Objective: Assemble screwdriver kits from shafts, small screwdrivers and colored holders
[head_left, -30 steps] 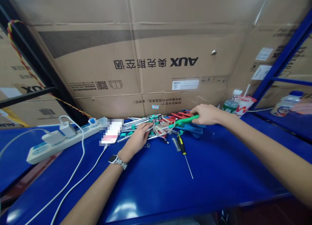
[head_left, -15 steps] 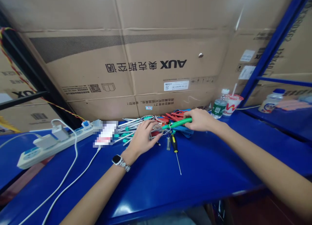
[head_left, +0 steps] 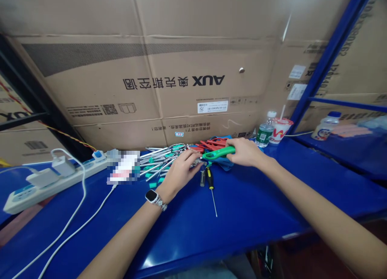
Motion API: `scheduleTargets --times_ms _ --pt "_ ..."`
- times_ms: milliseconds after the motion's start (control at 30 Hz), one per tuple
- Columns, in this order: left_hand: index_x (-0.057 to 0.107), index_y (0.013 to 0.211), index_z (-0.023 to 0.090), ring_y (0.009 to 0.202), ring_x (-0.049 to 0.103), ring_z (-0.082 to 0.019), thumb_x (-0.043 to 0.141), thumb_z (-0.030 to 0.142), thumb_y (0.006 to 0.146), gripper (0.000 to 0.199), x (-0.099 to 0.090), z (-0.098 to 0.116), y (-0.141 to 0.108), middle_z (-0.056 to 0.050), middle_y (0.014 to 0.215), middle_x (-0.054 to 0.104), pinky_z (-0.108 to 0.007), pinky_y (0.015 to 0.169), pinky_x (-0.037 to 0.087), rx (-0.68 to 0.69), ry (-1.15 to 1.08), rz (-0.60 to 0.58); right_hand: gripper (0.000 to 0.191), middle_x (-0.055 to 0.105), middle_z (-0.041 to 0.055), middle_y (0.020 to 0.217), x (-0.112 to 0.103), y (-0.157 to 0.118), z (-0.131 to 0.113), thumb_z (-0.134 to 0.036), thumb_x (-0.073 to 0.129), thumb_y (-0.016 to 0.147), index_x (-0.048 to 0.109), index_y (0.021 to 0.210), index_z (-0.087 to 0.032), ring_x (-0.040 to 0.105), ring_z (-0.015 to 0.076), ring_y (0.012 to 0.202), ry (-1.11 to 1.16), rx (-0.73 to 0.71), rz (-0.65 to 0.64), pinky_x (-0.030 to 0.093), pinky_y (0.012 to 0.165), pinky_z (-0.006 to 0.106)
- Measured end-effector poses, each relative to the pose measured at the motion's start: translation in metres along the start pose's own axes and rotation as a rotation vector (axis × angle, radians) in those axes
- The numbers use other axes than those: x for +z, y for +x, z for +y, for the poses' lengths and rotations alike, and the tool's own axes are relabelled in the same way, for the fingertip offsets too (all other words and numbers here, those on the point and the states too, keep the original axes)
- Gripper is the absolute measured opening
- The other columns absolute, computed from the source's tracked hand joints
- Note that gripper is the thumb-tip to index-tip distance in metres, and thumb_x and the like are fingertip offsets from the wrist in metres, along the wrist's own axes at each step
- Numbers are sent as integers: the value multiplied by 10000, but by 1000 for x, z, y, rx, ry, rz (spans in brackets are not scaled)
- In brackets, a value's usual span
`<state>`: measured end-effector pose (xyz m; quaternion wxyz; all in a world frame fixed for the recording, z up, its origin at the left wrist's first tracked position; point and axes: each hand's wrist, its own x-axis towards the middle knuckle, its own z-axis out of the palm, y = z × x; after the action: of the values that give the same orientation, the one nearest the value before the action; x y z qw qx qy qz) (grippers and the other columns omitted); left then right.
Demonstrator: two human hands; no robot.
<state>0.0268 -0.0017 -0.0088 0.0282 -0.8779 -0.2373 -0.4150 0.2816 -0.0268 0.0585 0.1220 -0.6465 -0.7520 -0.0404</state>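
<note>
Over the blue tabletop [head_left: 242, 206], my right hand [head_left: 244, 150] is closed around the end of a green-handled tool [head_left: 220, 152], which points left. My left hand [head_left: 180, 168], wearing a watch, has its fingers bent together by the tool's far end; what they pinch is hidden. Around that hand lies a pile of metal-shafted tools [head_left: 160, 155] with teal parts. Red-handled tools [head_left: 211, 144] and blue handles [head_left: 225, 165] lie behind and under the green tool. Just below it are a black-and-yellow screwdriver [head_left: 209, 179] and a small clear-handled piece [head_left: 202, 179].
A power strip [head_left: 42, 185] with chargers and white cables [head_left: 79, 206] occupies the left, beside a blurred-out phone [head_left: 123, 166]. Large cardboard [head_left: 181, 61] stands behind. At right are a water bottle [head_left: 265, 130], a paper cup [head_left: 280, 130] and a blue-capped bottle [head_left: 326, 126].
The view has shifted slightly right. My left hand has come a little closer to my right hand, and its fingers have drawn together. The green tool has turned, showing more of its slotted handle.
</note>
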Motion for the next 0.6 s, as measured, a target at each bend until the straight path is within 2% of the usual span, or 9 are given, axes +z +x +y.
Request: scheduleTargets --times_ms 200,333,400,467,533,600 --pt "622 1152 225 1071 631 -270 608 280 972 189 -6 -3 -13 -92 1129 671 -476 912 550 -6 111 -260 182 746 55 843 -6 -2 16 -258 612 724 662 897 -229 674 265 776 -77 -7 53 335 586 303" --pt "643 1063 222 1021 615 -278 645 329 948 158 -6 -8 -16 -79 1064 664 -480 891 531 -59 160 -315 187 754 64 897 -18 -8 30 -263 611 726 663 900 -217 673 261 788 -118 -17 109 351 611 305" --pt "635 1009 209 963 607 -273 625 341 956 142 -8 -8 -15 -75 993 651 -461 851 528 -66 162 -265 182 741 58 831 -23 -14 37 -257 609 714 661 885 -220 662 258 762 -107 -6 134 347 611 307" --pt "616 1000 196 957 595 -273 602 335 966 143 -12 -5 -13 -86 987 635 -447 840 523 -60 165 -137 183 714 52 758 -23 -22 42 -252 602 704 658 875 -221 645 255 730 -87 16 166 343 613 309" --pt "597 1061 186 1024 586 -288 600 324 966 168 -18 2 -9 -114 1060 628 -462 885 511 -37 199 19 180 688 46 718 -17 -30 40 -254 589 705 650 871 -217 628 245 700 -33 9 196 346 620 311" --pt "571 1167 190 1120 571 -308 618 330 956 257 -24 12 -5 -138 1170 617 -497 954 488 8 233 96 180 673 36 703 -6 -39 29 -253 575 706 639 869 -212 613 230 675 68 -30 199 353 628 309"
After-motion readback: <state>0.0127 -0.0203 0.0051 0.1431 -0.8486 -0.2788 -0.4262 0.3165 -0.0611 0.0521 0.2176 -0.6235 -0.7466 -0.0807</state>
